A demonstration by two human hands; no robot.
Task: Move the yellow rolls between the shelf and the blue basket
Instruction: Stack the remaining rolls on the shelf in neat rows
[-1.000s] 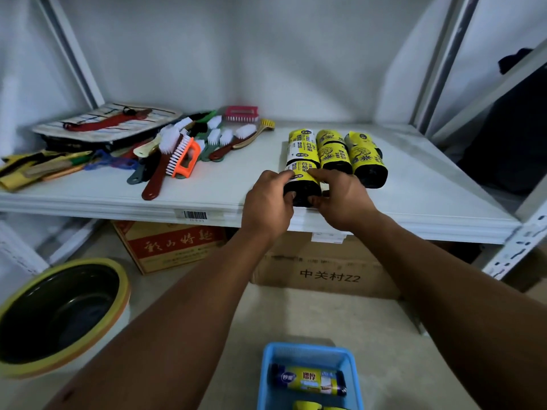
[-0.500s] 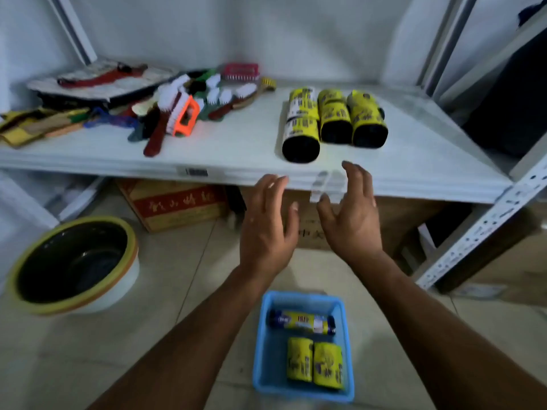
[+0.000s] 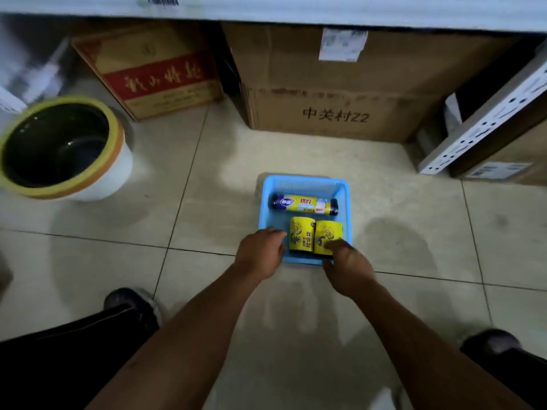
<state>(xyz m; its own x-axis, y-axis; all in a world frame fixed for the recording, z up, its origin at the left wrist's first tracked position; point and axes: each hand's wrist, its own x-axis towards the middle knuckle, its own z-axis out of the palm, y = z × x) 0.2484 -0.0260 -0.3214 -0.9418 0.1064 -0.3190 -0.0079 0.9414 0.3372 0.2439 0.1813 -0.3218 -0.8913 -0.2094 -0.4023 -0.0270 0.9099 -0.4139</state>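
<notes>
The blue basket [image 3: 305,180] stands on the tiled floor [image 3: 207,179], in front of the shelf [image 3: 296,10], whose front edge runs along the top of the view. Two yellow rolls lie side by side and touching along the basket's near edge, their ends pointing towards and away from the person: the left yellow roll [image 3: 301,237] and the right yellow roll [image 3: 328,235]. Along the basket's far edge lies a long roll [image 3: 303,204] with dark ends and a yellow and white label, crosswise to the other two.

The left hand [image 3: 260,255] is at the basket's near left corner, its fingers curled and reaching over the rim to the left side of the left yellow roll; whether they grip it cannot be told. The right hand [image 3: 346,267] is at the near right corner, its fingers bent down over the near end of the right yellow roll and touching it; whether they close round it is too blurred to tell.

Under the shelf stand a large cardboard box [image 3: 340,84] with a white label and, to its left, a red and tan box [image 3: 151,72]. A white pot [image 3: 97,179] with a yellow rim and dark inside stands at the left of the floor. A white perforated upright [image 3: 485,122] slants at the right. A dark shoe [image 3: 130,303] shows at the lower left and another shoe [image 3: 491,344] at the lower right
</notes>
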